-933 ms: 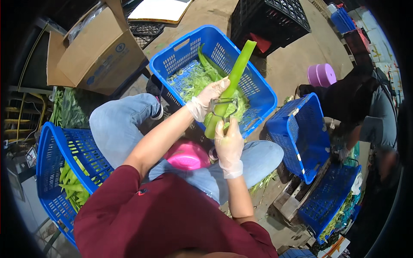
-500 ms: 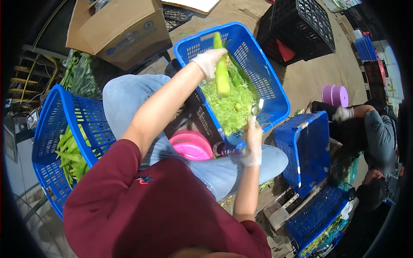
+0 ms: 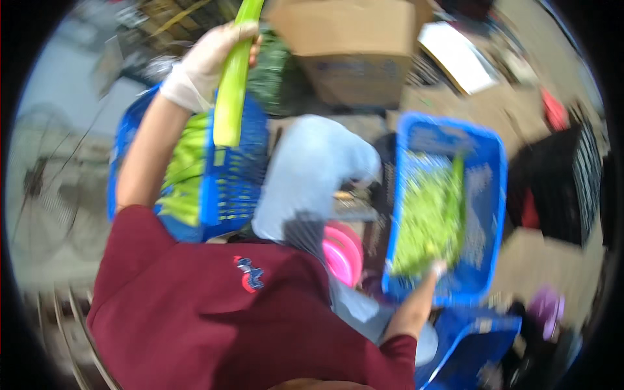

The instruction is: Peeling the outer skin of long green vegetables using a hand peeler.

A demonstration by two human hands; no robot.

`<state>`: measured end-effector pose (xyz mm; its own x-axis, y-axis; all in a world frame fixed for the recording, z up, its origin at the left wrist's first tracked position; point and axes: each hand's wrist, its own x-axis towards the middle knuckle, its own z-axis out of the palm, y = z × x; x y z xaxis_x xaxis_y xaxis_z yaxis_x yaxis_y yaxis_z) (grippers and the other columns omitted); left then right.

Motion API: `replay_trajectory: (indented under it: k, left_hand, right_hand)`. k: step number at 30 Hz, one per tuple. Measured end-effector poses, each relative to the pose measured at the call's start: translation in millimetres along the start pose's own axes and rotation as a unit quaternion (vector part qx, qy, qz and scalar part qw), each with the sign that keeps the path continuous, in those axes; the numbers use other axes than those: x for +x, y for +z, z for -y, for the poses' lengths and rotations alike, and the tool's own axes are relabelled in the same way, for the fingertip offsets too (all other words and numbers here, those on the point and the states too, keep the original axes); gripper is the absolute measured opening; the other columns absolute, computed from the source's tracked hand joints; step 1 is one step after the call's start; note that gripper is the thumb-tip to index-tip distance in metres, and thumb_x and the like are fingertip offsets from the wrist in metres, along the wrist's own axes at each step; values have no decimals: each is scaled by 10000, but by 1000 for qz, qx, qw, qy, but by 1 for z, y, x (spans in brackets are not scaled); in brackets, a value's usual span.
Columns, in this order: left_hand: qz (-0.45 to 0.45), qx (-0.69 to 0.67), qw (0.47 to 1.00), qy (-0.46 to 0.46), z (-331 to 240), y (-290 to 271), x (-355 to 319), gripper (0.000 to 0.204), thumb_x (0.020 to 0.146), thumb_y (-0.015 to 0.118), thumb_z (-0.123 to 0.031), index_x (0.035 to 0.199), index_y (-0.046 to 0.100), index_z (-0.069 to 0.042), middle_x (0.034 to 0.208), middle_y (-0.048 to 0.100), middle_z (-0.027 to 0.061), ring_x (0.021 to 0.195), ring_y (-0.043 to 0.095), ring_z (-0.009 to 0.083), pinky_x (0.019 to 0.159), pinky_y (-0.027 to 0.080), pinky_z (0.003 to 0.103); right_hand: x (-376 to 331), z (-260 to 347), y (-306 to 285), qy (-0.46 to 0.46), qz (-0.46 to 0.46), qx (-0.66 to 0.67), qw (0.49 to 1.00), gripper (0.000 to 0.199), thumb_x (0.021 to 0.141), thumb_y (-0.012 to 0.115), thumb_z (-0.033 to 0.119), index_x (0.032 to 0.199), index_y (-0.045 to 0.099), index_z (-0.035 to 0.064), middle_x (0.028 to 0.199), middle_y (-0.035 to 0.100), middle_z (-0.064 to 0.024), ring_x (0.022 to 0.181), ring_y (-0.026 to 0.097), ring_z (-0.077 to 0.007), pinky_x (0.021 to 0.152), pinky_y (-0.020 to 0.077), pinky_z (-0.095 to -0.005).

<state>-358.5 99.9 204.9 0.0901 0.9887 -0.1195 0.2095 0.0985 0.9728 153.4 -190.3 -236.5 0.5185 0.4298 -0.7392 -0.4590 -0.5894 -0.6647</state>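
Observation:
My left hand (image 3: pixel 209 62), in a white glove, grips a long pale green stalk (image 3: pixel 233 84) and holds it upright above the blue basket (image 3: pixel 231 188) on my left, which holds green stalks. My right hand (image 3: pixel 439 268), also gloved, reaches down to the near rim of the blue basket (image 3: pixel 486 195) on my right, which is filled with green leaf trimmings. The picture is blurred, so I cannot tell whether the right hand holds anything. My knees in light blue trousers lie between the two baskets.
A pink bowl (image 3: pixel 343 252) sits by my lap. A large cardboard box (image 3: pixel 351 49) stands beyond my knees. A black crate (image 3: pixel 559 185) is at the right. Another blue basket (image 3: pixel 468 351) sits at the lower right, with a purple object (image 3: pixel 547 311) near it.
My left hand has carried the green stalk from over the right basket across to above the left basket. My head has turned left, and the right hand has dropped to the right basket's rim.

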Motion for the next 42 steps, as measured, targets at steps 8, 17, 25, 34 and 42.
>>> replay_trajectory:
  k: [8,17,25,34,42]
  left_hand:
    - [-508,49,833,-212,147,-230,-172,275,952,550,-309,881,576,-44,671,603,101,553,593,240,536,500,387]
    - [-345,175,770,-508,268,-221,-214,744,934,496,-502,1521,268,-105,1532,337,193,1340,418,390,1007,425,556]
    - [-88,432,796,-415,316,-202,-227,912,862,551,-582,1467,320,59,1445,431,285,1369,407,370,1142,316,347]
    - [-41,544,742,-391,256,-191,-187,615,881,539,-496,1244,625,-6,1231,615,263,1163,579,402,1012,454,412]
    - [-194,486,852,-22,175,-174,-121,435,891,508,-369,1109,689,-39,1056,677,241,1004,641,401,914,498,466]
  right_hand:
    - [43,-10,-6,30,-1,-36,999,235,926,606,292,938,582,58,735,549,-18,536,455,-96,456,345,-244]
    - [15,-12,12,32,3,-80,996,239,928,610,289,976,584,57,786,571,-27,584,491,-106,478,380,-237]
    - [-22,-14,63,35,71,-81,994,246,929,613,286,1010,586,55,831,591,-34,627,523,-114,498,411,-230]
    - [-50,12,131,20,161,-32,986,259,931,616,283,1048,589,53,881,613,-43,675,558,-123,520,446,-223]
    - [-101,36,171,-12,201,-10,979,275,932,619,280,1082,591,52,926,633,-51,718,590,-132,540,476,-217]
